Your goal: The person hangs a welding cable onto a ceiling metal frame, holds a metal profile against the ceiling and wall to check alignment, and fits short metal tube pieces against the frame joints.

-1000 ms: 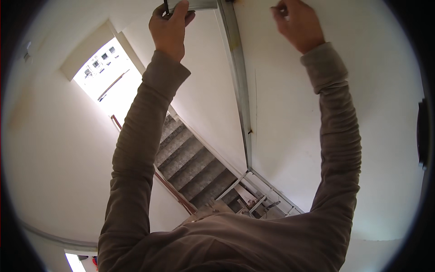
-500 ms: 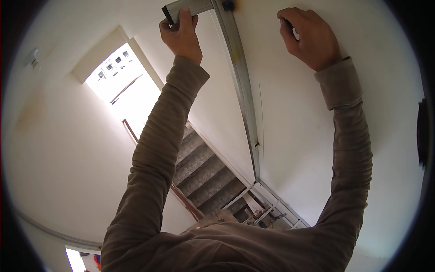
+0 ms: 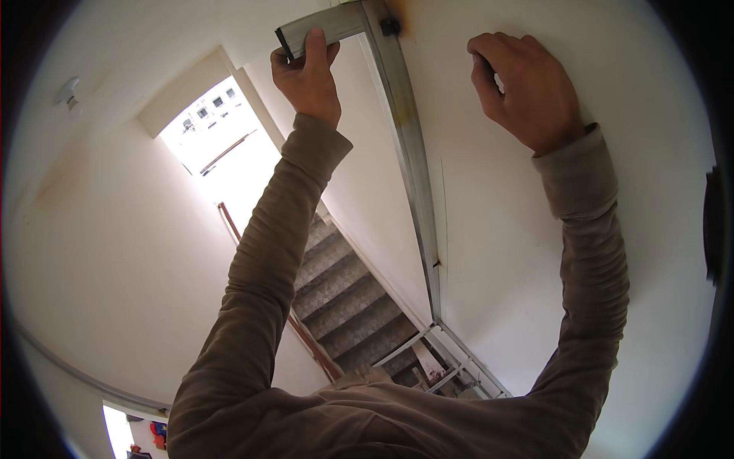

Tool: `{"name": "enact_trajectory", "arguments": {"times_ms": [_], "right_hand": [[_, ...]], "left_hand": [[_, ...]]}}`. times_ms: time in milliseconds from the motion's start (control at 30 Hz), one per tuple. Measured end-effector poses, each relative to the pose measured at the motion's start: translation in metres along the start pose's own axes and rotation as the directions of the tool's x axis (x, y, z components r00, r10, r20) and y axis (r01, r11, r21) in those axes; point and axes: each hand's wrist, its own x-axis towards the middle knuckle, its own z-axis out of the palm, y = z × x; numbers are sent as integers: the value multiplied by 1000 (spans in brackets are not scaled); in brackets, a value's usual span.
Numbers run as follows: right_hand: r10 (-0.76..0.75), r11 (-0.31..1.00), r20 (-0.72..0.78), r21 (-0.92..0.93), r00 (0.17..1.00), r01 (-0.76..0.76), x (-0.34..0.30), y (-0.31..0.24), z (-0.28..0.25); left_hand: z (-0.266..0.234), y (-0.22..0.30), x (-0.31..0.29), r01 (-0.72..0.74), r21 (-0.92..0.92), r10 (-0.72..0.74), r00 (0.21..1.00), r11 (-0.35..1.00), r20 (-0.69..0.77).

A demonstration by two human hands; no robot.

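High up, my left hand [image 3: 312,80] is closed around the free end of a short grey metal channel [image 3: 325,30], thumb on its near face and fingers beneath. The channel's other end meets the top of a long metal upright [image 3: 404,122], which runs down beside the white wall. Raised to the right of the upright, my right hand [image 3: 527,92] is closed in front of the wall, thumb and fingertips curled together. Whether something small sits in that pinch cannot be made out. A small dark fitting [image 3: 390,27] projects near the upright's top, between my hands.
Below to the left, concrete stairs [image 3: 348,294] run beside a reddish-brown rail [image 3: 313,344]. A metal framework [image 3: 451,359] stands at the upright's foot. A bright window opening [image 3: 218,134] and a light bulb fitting [image 3: 71,96] are at the upper left.
The whole scene has shifted downward in the picture, showing more of the channel and the upright's top. My left hand keeps its grip, and my right hand stays curled.
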Motion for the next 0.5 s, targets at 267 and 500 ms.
{"name": "enact_trajectory", "arguments": {"times_ms": [267, 500], "right_hand": [[18, 1000, -24, -10, 1000, -18, -2, 5, 5], [-4, 1000, -24, 8, 1000, 4, -2, 5, 3]], "left_hand": [[6, -7, -2, -45, 7, 45, 999, 999, -29], [0, -4, 7, -30, 45, 30, 1000, 999, 6]]}}
